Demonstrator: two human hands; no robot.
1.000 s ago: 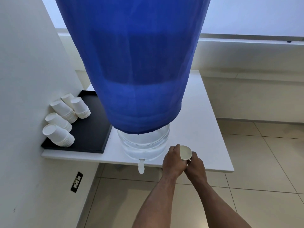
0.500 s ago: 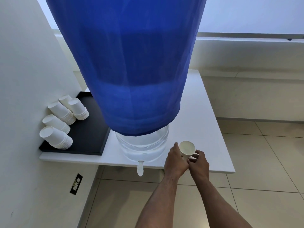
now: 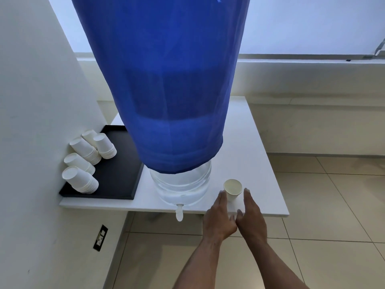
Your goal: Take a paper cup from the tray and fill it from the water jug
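Head view: water jug (image 3: 181,182) under blue cover (image 3: 166,80) on white worktop (image 3: 260,163), tap (image 3: 179,213) over the front edge. Black tray (image 3: 116,180) left, holding stacked cups (image 3: 83,180). One paper cup (image 3: 233,189) off the tray, upright on worktop right of jug, looks empty. Left hand (image 3: 218,220) and right hand (image 3: 251,217) flank it, fingers open, contact unclear. Filling not done.

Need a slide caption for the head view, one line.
Both hands, left and right, open beside a paper cup standing on the table, right of the jug's tap.
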